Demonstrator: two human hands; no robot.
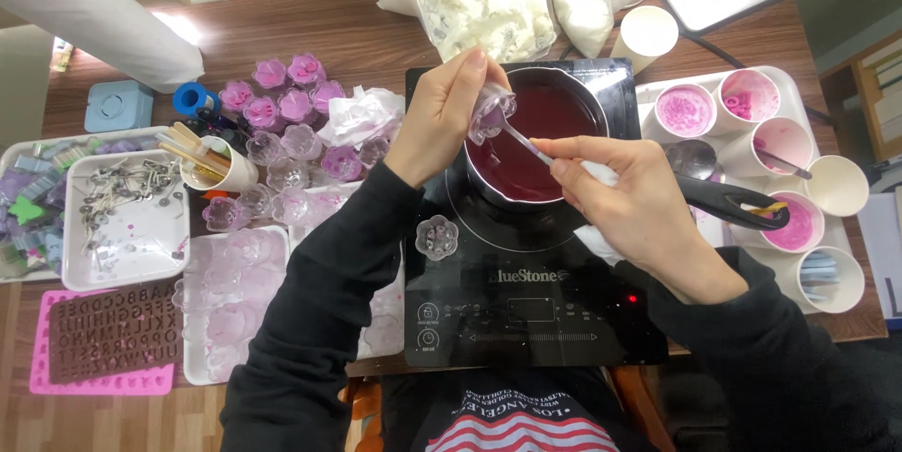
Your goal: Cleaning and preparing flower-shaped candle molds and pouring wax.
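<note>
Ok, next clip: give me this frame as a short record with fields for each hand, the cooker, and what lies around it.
left hand: holds a small clear flower-shaped mould over the pot
right hand: holds a spoon, its tip at the mould
pot: on the black induction cooker, filled with dark red liquid
on cooker: one empty clear mould
left of cooker: pink-filled moulds, tray of wicks, pink letter mould
right of cooker: paper cups with pink residue
</note>
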